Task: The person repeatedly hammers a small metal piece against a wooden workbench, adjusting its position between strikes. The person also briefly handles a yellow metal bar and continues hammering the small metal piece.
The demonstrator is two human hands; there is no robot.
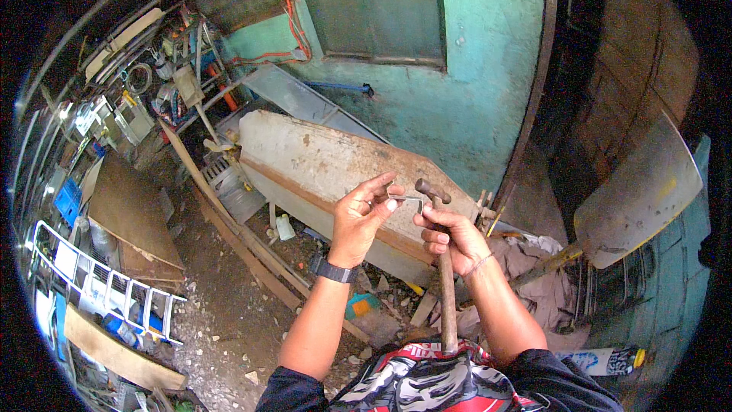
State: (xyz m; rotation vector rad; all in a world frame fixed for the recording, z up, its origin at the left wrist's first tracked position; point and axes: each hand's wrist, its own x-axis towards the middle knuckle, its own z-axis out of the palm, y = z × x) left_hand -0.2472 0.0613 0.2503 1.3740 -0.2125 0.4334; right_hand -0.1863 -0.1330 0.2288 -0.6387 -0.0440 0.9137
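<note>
My left hand [361, 217] is raised in front of me and pinches a small bent piece of metal wire [407, 198] between thumb and fingers. A dark watch sits on that wrist. My right hand [450, 236] grips a hammer [444, 275] by its wooden handle, close under the rusty head [431, 190], and its fingertips touch the other end of the wire. The handle hangs down toward my chest. Both hands are held close together above a weathered wooden board [320, 156].
A turquoise wall with a window [381, 8] stands behind. Shelves of tools and clutter [152, 91] fill the left side, with a white rack [99, 282] below. A shovel blade [637, 198] leans at the right. Rubble and scrap wood cover the dirt floor [229, 328].
</note>
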